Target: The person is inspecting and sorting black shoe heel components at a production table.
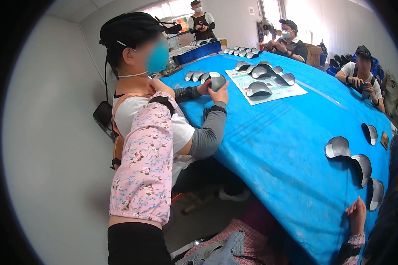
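My left arm, in a pink floral sleeve, reaches up beside a seated co-worker. My left hand (157,85) is bent at that person's shoulder, below the mask; its fingers are mostly hidden. At the lower right, my right hand (357,214) rests at the blue table cover with fingers stretched and nothing in them. Just beyond it lies a curved grey shell (375,194), shaped like a cap peak. Two similar shells, one tilted (362,170) and one domed (338,147), lie farther off. The co-worker beside me holds another grey shell (217,82) in both hands.
The blue-covered table (269,137) fills the middle and right. Several shells lie on a printed sheet (278,91), with rows farther back. A blue crate (199,52) stands at the far left. Three other people are around the far side. A dark padded edge (396,176) borders the right.
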Available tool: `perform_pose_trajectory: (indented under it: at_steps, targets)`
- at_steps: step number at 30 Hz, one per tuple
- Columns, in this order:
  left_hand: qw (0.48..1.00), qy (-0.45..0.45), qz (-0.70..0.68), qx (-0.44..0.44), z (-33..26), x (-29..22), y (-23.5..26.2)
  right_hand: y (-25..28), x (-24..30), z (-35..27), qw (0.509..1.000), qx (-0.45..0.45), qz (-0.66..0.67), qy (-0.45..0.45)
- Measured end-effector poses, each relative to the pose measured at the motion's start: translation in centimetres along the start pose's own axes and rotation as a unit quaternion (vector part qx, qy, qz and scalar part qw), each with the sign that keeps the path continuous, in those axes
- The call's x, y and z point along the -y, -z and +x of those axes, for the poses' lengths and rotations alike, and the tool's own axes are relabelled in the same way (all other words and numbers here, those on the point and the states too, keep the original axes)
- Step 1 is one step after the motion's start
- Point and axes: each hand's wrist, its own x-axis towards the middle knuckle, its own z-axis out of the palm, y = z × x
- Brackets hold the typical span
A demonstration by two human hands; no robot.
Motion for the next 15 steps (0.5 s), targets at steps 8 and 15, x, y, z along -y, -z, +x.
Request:
perform_pose_trajectory:
  at_steps: [8, 15]
  targets:
    - [0.993, -0.052, -0.098, 0.036, 0.7, -0.8, 2.2, 0.6, 1.0, -0.3, 1.000, -0.010, -0.013, 0.005]
    - [0.988, -0.068, -0.133, -0.049, 1.2, 0.3, 0.6, 0.0, 0.6, -0.3, 1.000, -0.011, -0.003, -0.008]
